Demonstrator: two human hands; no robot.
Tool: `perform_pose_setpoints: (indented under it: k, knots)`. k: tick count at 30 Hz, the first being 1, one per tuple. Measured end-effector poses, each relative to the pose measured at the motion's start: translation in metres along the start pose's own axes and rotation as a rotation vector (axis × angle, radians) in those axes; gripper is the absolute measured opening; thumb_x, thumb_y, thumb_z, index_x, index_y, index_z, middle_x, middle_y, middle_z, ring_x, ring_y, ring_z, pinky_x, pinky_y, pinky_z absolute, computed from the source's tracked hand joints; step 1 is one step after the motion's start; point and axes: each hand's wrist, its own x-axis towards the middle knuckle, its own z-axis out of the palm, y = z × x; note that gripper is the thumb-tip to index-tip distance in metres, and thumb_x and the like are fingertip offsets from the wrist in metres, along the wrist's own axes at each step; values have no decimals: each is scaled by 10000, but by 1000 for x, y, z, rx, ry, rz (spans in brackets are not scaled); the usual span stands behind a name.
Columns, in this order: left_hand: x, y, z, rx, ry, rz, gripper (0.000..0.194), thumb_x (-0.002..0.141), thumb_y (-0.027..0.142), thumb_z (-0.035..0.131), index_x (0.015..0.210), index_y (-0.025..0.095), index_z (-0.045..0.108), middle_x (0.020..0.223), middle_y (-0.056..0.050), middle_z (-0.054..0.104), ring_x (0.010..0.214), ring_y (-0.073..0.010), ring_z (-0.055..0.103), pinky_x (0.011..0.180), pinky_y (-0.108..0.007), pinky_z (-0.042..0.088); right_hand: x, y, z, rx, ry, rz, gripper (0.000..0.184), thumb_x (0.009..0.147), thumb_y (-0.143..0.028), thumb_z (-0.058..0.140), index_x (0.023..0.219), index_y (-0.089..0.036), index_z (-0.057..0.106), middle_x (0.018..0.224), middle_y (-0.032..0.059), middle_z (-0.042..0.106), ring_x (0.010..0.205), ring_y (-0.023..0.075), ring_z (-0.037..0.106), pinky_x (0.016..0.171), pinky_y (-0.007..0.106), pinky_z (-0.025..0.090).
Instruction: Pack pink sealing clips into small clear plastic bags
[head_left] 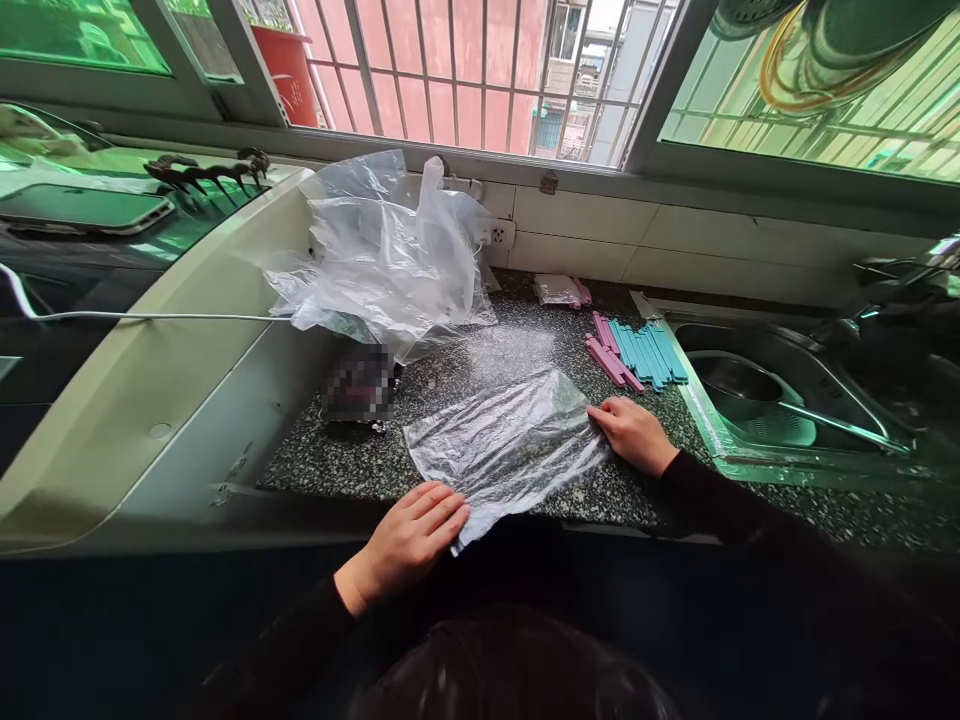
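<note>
A clear, wrinkled plastic bag [510,440] is spread over the speckled counter [330,465], its near corner hanging past the front edge. My left hand [416,530] grips the bag at its lower left, fingers together on the film. At the bag's right end, my right hand [634,430] pinches the edge between thumb and fingers. To the right of the bag lie several teal strips [645,350] and pink strips [611,360] in a loose row. Behind them is a small clear packet [559,290] with something pink at its side.
A heap of crumpled plastic bags [397,250] stands at the back left, near a wall socket [499,235]. A dark blurred item [360,385] sits before it. On the right is a sink [705,400] holding a pan [731,385]. A white cable [165,316] crosses the left side.
</note>
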Motion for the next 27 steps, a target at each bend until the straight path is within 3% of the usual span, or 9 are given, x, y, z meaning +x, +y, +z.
perform_pose_setpoints:
  k: [6,10,12,15,20,23,27]
  knots:
    - [40,31,16,-114,-30,86,171,869,151,430,863,145,601,678,-41,626,702,-151,577,705,-310,481,48,21,13,-35,-34,-60,314,851,-134,423,1053,-185,657,845,91,608,775,177,515,692,275,390]
    - [67,38,15,-298,-106,25,315,855,421,478,908,138,605,699,-55,613,678,-159,562,609,-293,456,59,35,8,7,92,-27,282,830,-135,438,993,-165,666,830,94,612,768,185,533,670,283,402]
    - [75,23,11,-344,-98,-59,288,853,398,491,908,146,619,713,-51,619,664,-150,550,591,-275,441,52,37,0,23,181,8,248,840,-181,448,960,-164,665,827,95,616,792,195,536,674,285,411]
    - [81,-19,8,-269,-81,-217,213,872,275,471,854,151,644,739,-54,623,705,-145,548,637,-264,445,31,27,-12,67,262,60,229,859,-261,461,889,-164,667,782,83,613,781,192,537,667,282,418]
    - [87,-87,27,-124,-239,-316,191,809,209,534,928,160,675,827,-69,600,811,-184,529,744,-314,455,0,-21,-15,186,211,20,215,860,-299,488,871,-181,667,782,66,615,753,174,530,674,279,425]
    - [88,-102,41,-157,-299,-325,229,779,252,584,970,167,678,872,-72,583,854,-196,513,783,-328,451,-8,-44,-11,200,163,29,200,837,-316,535,906,-178,662,799,67,612,747,176,514,668,291,416]
    - [84,-102,48,-165,-294,-314,226,808,291,555,961,190,686,865,-63,566,842,-187,495,776,-321,440,-11,-51,-6,159,151,10,224,833,-335,548,919,-162,662,798,71,606,737,175,487,666,296,402]
